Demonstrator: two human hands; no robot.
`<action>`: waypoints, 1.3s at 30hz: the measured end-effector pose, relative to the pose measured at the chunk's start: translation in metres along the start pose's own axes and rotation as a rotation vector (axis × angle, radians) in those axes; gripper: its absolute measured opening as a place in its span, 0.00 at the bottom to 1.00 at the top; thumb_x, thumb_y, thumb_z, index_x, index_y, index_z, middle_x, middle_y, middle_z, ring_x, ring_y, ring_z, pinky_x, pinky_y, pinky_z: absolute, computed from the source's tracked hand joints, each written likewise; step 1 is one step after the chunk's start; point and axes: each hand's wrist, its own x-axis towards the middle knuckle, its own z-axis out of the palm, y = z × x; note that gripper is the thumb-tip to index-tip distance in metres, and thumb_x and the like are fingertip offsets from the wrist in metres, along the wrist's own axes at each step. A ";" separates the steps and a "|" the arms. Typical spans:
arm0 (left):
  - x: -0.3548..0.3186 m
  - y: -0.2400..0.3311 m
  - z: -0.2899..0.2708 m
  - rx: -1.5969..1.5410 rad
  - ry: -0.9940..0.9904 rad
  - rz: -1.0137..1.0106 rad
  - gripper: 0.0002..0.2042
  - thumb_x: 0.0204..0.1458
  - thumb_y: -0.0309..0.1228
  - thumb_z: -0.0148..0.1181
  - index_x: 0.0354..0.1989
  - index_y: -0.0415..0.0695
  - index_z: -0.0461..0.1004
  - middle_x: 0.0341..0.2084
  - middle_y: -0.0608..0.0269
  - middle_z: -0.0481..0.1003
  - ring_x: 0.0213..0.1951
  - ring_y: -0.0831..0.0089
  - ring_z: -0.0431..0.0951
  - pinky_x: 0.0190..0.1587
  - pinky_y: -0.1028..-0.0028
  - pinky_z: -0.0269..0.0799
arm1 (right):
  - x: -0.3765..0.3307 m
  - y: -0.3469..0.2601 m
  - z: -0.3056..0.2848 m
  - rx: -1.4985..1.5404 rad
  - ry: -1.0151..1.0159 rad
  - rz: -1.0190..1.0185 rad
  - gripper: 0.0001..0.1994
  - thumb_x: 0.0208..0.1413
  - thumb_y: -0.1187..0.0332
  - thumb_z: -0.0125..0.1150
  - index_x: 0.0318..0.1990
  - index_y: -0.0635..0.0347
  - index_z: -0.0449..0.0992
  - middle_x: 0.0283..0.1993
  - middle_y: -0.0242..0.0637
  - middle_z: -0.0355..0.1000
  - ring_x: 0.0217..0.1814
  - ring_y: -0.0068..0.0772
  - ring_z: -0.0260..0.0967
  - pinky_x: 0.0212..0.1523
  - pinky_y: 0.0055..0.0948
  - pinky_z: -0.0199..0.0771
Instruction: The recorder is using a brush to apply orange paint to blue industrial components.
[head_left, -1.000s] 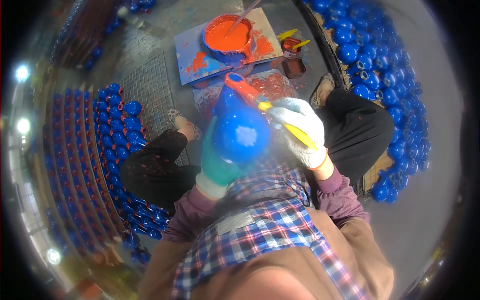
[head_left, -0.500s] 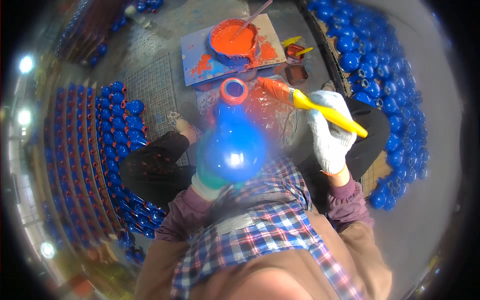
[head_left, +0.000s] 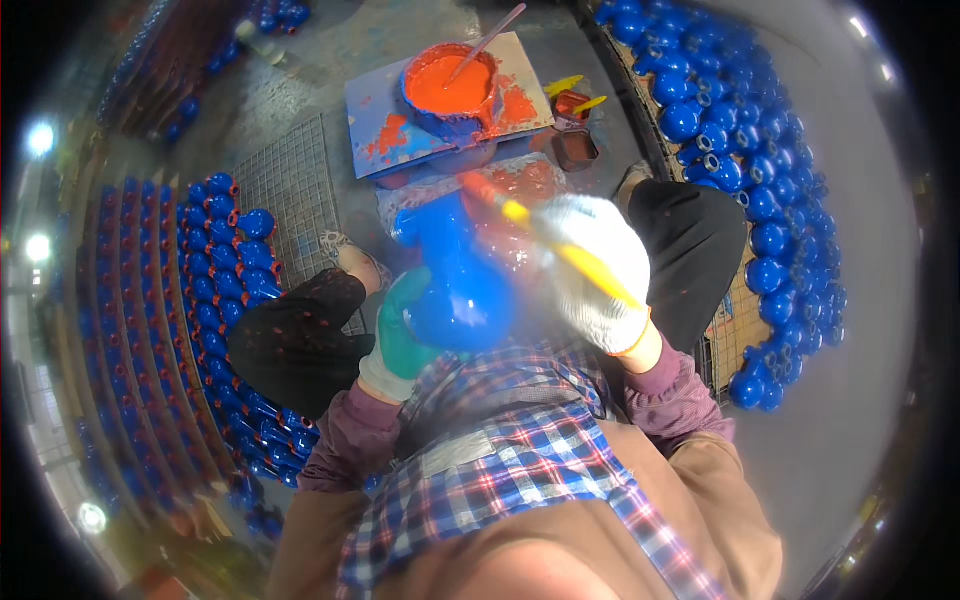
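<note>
My left hand, in a green-and-white glove, grips a glossy blue round-bodied vessel by its left side, above my lap. A short blue spout sticks out at its upper left. In a white knitted glove, my right hand is closed around a paintbrush with a yellow handle. The brush's orange-red bristles are at the vessel's upper end; motion blur hides whether they touch it. Beyond them, a pot of orange-red paint with a stick in it stands on a paint-spattered board.
Rows of blue vessels with red rims line my left side. Many more blue vessels are crowded on the right. Small containers with yellow-handled tools sit right of the board. A wire mesh lies at the left.
The vessel has been turned, and its red-rimmed mouth no longer shows. My right hand has brought the brush leftward to the vessel's upper end. The whole view has shifted slightly.
</note>
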 end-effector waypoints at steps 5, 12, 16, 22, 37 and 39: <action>-0.003 0.006 0.001 -0.152 -0.026 -0.046 0.19 0.62 0.38 0.49 0.56 0.40 0.70 0.50 0.55 0.74 0.52 0.62 0.76 0.55 0.59 0.75 | -0.010 0.001 -0.017 0.070 -0.102 0.031 0.14 0.46 0.77 0.68 0.42 0.59 0.78 0.37 0.43 0.76 0.37 0.47 0.76 0.38 0.35 0.77; -0.002 0.004 0.001 -0.119 -0.004 -0.013 0.19 0.61 0.38 0.51 0.57 0.41 0.70 0.51 0.56 0.74 0.54 0.62 0.75 0.57 0.59 0.73 | -0.024 0.014 0.008 0.572 0.258 0.596 0.14 0.55 0.83 0.60 0.48 0.64 0.73 0.46 0.37 0.71 0.49 0.28 0.72 0.50 0.25 0.72; -0.004 0.008 0.007 -0.086 -0.073 0.000 0.18 0.62 0.37 0.51 0.57 0.42 0.70 0.52 0.57 0.73 0.55 0.64 0.74 0.59 0.61 0.71 | -0.038 0.002 0.015 0.650 0.289 0.724 0.12 0.56 0.82 0.59 0.47 0.62 0.72 0.44 0.34 0.71 0.44 0.23 0.71 0.45 0.21 0.73; 0.004 -0.001 -0.021 0.705 0.197 0.387 0.18 0.58 0.41 0.59 0.52 0.47 0.67 0.43 0.64 0.72 0.42 0.72 0.78 0.37 0.70 0.79 | -0.017 0.018 0.004 0.430 0.321 0.688 0.10 0.60 0.80 0.57 0.48 0.63 0.72 0.44 0.33 0.70 0.44 0.21 0.68 0.48 0.22 0.70; 0.000 0.002 -0.003 1.117 0.070 0.512 0.18 0.54 0.30 0.61 0.54 0.41 0.71 0.41 0.57 0.67 0.44 0.68 0.69 0.45 0.69 0.70 | 0.012 0.028 0.021 -0.025 0.019 0.127 0.09 0.51 0.79 0.66 0.40 0.64 0.76 0.36 0.44 0.75 0.32 0.44 0.73 0.34 0.31 0.73; -0.002 0.003 -0.001 1.455 -0.092 0.824 0.21 0.55 0.30 0.59 0.59 0.42 0.68 0.44 0.58 0.71 0.50 0.64 0.71 0.51 0.66 0.71 | 0.000 0.020 0.025 0.068 0.072 0.151 0.11 0.48 0.81 0.67 0.39 0.63 0.77 0.34 0.41 0.75 0.32 0.43 0.73 0.33 0.31 0.73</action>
